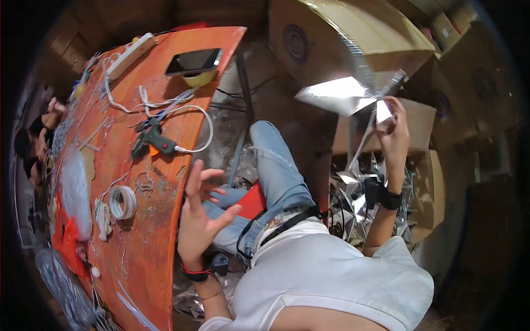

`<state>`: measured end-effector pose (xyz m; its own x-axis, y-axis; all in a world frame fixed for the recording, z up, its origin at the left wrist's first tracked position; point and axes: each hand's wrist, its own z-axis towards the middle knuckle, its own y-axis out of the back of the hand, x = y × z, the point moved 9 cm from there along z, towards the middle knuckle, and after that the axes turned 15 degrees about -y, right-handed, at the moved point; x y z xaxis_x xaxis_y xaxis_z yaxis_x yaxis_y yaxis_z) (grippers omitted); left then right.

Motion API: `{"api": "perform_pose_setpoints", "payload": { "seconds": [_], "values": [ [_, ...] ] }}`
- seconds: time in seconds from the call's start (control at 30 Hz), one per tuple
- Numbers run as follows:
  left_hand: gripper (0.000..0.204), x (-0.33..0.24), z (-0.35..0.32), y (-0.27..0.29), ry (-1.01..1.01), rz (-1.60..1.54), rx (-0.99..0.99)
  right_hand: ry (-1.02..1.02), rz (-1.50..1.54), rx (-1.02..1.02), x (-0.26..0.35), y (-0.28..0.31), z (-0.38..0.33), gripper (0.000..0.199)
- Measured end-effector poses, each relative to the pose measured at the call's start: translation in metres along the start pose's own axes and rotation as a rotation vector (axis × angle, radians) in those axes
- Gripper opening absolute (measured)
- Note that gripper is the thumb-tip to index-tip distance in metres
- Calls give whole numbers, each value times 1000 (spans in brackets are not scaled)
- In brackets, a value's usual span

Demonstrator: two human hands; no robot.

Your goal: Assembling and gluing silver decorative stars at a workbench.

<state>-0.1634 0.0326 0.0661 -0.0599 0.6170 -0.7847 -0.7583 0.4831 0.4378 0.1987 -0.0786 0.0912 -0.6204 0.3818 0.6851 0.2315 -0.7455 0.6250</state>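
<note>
A shiny silver foil star with long pointed arms is held up on the right side. My right hand pinches it near its middle, with thumb and fingers closed on the foil. One arm of the star is smeared by motion or glare. Beneath that hand stands an open cardboard box with several silver stars piled inside. My left hand hangs in the air beside the table edge, fingers spread, holding nothing. Closest to it on the table lies a dark green glue gun with a white cord.
The orange-red table on my left carries a roll of tape, a phone on a yellow holder, a power strip and loose cords. Large cardboard boxes stand ahead and right. Another person sits at the far left.
</note>
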Motion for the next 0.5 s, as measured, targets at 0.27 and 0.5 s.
{"api": "perform_pose_setpoints", "payload": {
  "seconds": [0.27, 0.5],
  "values": [
    [84, 13, -8, 6, 120, -77, 25, -795, -364, -734, -340, 64, -110, 83],
    [74, 11, -33, 31, 192, 4, -176, -1071, -258, -179, -313, -39, -134, 66]
  ]
}}
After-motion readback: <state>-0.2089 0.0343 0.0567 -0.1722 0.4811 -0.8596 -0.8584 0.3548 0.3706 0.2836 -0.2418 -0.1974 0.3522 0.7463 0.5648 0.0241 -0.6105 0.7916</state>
